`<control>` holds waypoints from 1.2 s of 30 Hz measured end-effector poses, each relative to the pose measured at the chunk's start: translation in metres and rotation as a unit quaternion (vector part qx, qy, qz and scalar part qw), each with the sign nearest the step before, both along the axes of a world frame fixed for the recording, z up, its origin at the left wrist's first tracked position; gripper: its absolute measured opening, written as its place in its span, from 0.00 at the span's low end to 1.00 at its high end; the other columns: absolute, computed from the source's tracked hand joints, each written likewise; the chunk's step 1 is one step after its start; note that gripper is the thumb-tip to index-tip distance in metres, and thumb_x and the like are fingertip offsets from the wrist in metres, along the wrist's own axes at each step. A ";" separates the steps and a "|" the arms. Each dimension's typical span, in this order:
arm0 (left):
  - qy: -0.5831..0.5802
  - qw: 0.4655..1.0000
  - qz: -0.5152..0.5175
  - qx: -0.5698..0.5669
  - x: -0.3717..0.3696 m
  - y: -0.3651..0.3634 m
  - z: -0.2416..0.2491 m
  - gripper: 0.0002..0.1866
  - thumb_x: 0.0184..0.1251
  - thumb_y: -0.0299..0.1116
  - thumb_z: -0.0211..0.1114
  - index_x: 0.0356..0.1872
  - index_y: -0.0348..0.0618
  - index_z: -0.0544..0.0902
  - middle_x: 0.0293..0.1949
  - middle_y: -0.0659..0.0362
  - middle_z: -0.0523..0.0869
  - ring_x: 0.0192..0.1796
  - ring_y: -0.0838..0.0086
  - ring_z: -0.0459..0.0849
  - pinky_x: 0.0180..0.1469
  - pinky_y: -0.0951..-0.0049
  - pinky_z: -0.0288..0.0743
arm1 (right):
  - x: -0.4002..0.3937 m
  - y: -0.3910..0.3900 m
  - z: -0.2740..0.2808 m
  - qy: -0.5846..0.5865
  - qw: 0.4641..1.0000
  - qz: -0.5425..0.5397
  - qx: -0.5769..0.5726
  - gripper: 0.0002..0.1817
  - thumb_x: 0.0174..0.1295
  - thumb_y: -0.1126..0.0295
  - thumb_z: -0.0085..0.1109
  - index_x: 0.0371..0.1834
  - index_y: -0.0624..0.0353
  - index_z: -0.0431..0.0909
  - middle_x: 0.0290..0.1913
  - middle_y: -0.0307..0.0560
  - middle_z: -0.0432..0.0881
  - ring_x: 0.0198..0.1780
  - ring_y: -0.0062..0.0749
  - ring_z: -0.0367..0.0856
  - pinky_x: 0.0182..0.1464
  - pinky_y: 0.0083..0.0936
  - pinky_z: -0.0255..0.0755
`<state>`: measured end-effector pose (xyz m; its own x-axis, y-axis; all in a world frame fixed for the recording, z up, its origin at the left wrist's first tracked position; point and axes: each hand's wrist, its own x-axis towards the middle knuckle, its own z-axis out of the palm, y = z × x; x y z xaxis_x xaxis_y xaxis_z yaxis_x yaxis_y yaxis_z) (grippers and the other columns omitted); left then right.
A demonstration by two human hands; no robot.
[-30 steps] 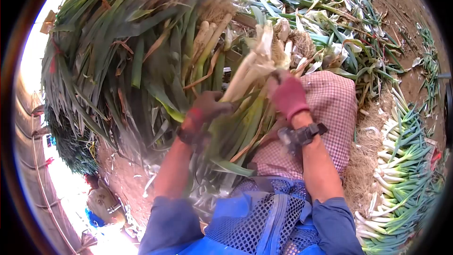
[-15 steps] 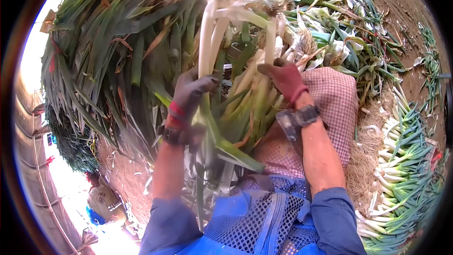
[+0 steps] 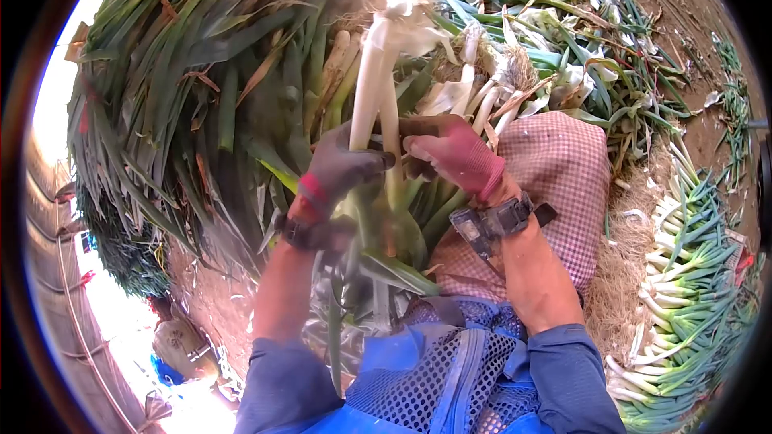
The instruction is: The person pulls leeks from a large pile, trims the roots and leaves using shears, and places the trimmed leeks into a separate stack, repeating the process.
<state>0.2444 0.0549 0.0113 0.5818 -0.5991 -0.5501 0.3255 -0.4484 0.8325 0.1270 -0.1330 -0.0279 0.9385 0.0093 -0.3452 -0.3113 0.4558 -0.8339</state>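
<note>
My left hand [image 3: 347, 157], in a dark glove with a red cuff, is wrapped round the white shaft of a leek [image 3: 368, 88]. Its roots point up and its green leaves hang toward my lap. A second white shaft [image 3: 389, 116] stands close beside it, between my two hands. My right hand [image 3: 454, 153], in a red and dark glove, is closed against that second shaft; its fingertips are partly hidden. Pale loose skin hangs off near the root end, blurred. More leeks [image 3: 474, 100] with roots lie just beyond my right hand.
A big heap of unpeeled leeks [image 3: 185, 104] rises at left. Stripped leaves [image 3: 555, 32] lie at the top right. Cleaned leeks [image 3: 667, 289] form a row at right, beside root trimmings [image 3: 619, 273]. Checked cloth [image 3: 555, 169] covers my leg. A container [image 3: 181, 345] stands at lower left.
My right hand has moved left and down, toward my left hand. The stalk it held out to the right is no longer there. My left hand has shifted slightly right and down with the leek.
</note>
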 end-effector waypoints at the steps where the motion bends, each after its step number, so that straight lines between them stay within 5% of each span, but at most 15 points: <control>1: 0.018 1.000 -0.006 0.008 0.001 -0.001 -0.003 0.24 0.61 0.24 0.77 0.59 0.32 0.83 0.37 0.58 0.90 0.36 0.77 0.87 0.39 0.73 0.81 | -0.001 -0.002 -0.001 0.008 1.000 0.009 -0.008 0.19 0.72 0.68 0.59 0.60 0.68 0.86 0.39 0.42 0.89 0.31 0.22 0.86 0.34 0.22 0.79; 6: 0.069 0.996 -0.032 -0.035 0.010 0.001 -0.006 0.23 0.63 0.30 0.76 0.58 0.34 0.84 0.37 0.61 0.89 0.35 0.80 0.85 0.37 0.74 0.79 | 0.000 0.016 -0.009 -0.020 0.997 -0.053 -0.060 0.19 0.70 0.68 0.63 0.60 0.64 0.88 0.41 0.41 0.91 0.34 0.20 0.86 0.40 0.22 0.80; 8: 0.104 0.992 -0.052 -0.052 0.014 0.004 -0.008 0.23 0.63 0.33 0.76 0.58 0.35 0.85 0.38 0.61 0.89 0.35 0.80 0.86 0.38 0.74 0.79 | 0.004 0.022 -0.013 -0.064 0.976 -0.076 -0.193 0.18 0.70 0.67 0.65 0.58 0.64 0.89 0.41 0.41 0.92 0.37 0.18 0.87 0.43 0.21 0.80; 12: 0.045 0.994 -0.078 -0.061 0.010 -0.002 -0.008 0.27 0.60 0.34 0.77 0.60 0.36 0.85 0.44 0.60 0.90 0.43 0.76 0.87 0.49 0.74 0.80 | -0.001 0.003 -0.012 -0.031 0.981 -0.052 -0.186 0.17 0.70 0.65 0.66 0.56 0.65 0.89 0.40 0.46 0.93 0.38 0.22 0.88 0.45 0.25 0.82; 14: 0.030 0.995 -0.073 -0.066 0.006 -0.001 -0.005 0.28 0.59 0.34 0.78 0.62 0.36 0.85 0.46 0.60 0.90 0.46 0.75 0.88 0.53 0.74 0.80 | -0.001 -0.014 -0.050 0.033 0.945 -0.225 -0.236 0.19 0.68 0.59 0.69 0.52 0.65 0.90 0.38 0.53 0.93 0.38 0.33 0.91 0.45 0.31 0.82; 15: 0.029 0.997 -0.051 -0.055 0.005 0.005 -0.002 0.29 0.58 0.33 0.77 0.62 0.36 0.85 0.48 0.59 0.90 0.47 0.74 0.87 0.55 0.73 0.80 | -0.002 -0.026 -0.061 0.032 0.946 -0.224 -0.233 0.19 0.68 0.59 0.69 0.52 0.65 0.90 0.38 0.53 0.93 0.38 0.33 0.91 0.45 0.31 0.82; 17: 0.000 0.999 -0.030 -0.022 0.001 0.009 0.012 0.31 0.55 0.32 0.76 0.63 0.35 0.84 0.49 0.58 0.90 0.48 0.72 0.88 0.58 0.70 0.80 | 0.000 -0.045 -0.082 0.242 0.907 -0.154 -0.310 0.25 0.65 0.52 0.72 0.47 0.66 0.90 0.35 0.60 0.91 0.39 0.44 0.92 0.44 0.36 0.82; 20: 0.006 0.999 -0.006 -0.041 -0.002 0.023 0.018 0.32 0.52 0.33 0.76 0.63 0.34 0.84 0.48 0.57 0.91 0.48 0.69 0.88 0.58 0.68 0.80 | 0.011 -0.023 -0.107 0.206 0.908 -0.083 -0.356 0.28 0.63 0.47 0.73 0.41 0.68 0.90 0.35 0.65 0.89 0.39 0.49 0.92 0.44 0.39 0.82; 21: 0.006 0.999 -0.003 -0.034 -0.003 0.025 0.023 0.32 0.50 0.31 0.75 0.61 0.34 0.84 0.46 0.55 0.91 0.48 0.66 0.89 0.57 0.66 0.81 | 0.012 -0.016 -0.105 0.198 0.906 -0.090 -0.363 0.27 0.63 0.48 0.74 0.41 0.68 0.90 0.30 0.58 0.89 0.33 0.42 0.90 0.38 0.36 0.81; 22: 0.004 0.999 -0.002 -0.032 -0.008 0.027 0.033 0.32 0.50 0.31 0.75 0.61 0.34 0.84 0.46 0.55 0.91 0.48 0.66 0.89 0.57 0.66 0.81 | 0.011 -0.016 -0.101 0.196 0.907 -0.089 -0.361 0.27 0.63 0.48 0.74 0.41 0.68 0.90 0.30 0.58 0.89 0.33 0.42 0.90 0.38 0.36 0.81; 24: 0.030 0.997 0.059 -0.039 -0.019 0.034 0.053 0.31 0.49 0.29 0.74 0.59 0.33 0.84 0.44 0.53 0.91 0.46 0.63 0.89 0.56 0.64 0.82 | 0.009 -0.013 -0.092 0.216 0.962 -0.157 -0.050 0.25 0.63 0.49 0.76 0.44 0.64 0.89 0.28 0.47 0.87 0.28 0.30 0.85 0.32 0.28 0.78; 25: -0.003 0.998 0.062 -0.027 -0.016 0.049 0.050 0.34 0.52 0.30 0.72 0.65 0.28 0.80 0.44 0.48 0.92 0.49 0.60 0.91 0.59 0.62 0.83 | 0.006 -0.011 -0.087 0.166 0.970 -0.177 -0.005 0.23 0.64 0.52 0.76 0.49 0.62 0.88 0.29 0.38 0.83 0.26 0.22 0.81 0.28 0.21 0.75; 32: -0.015 0.996 0.086 -0.014 -0.019 0.067 0.060 0.32 0.53 0.31 0.73 0.63 0.31 0.81 0.43 0.48 0.92 0.49 0.59 0.91 0.58 0.64 0.83 | 0.007 -0.008 -0.039 0.026 0.970 -0.221 0.099 0.20 0.66 0.56 0.75 0.50 0.62 0.87 0.38 0.37 0.86 0.36 0.18 0.84 0.38 0.19 0.79; 34: -0.071 0.995 0.070 0.007 -0.021 0.058 0.057 0.31 0.53 0.30 0.74 0.62 0.32 0.83 0.44 0.50 0.92 0.50 0.63 0.91 0.58 0.67 0.82 | 0.007 -0.014 -0.044 0.036 0.988 -0.151 0.015 0.17 0.69 0.62 0.71 0.52 0.64 0.87 0.44 0.43 0.88 0.43 0.24 0.88 0.45 0.23 0.83; 36: -0.014 0.998 0.057 -0.006 -0.022 0.048 0.059 0.30 0.55 0.31 0.75 0.62 0.32 0.84 0.48 0.55 0.91 0.50 0.70 0.88 0.57 0.68 0.81 | 0.007 -0.008 -0.076 -0.278 0.913 -0.150 -0.259 0.14 0.72 0.69 0.66 0.54 0.67 0.86 0.49 0.47 0.89 0.48 0.30 0.90 0.50 0.25 0.84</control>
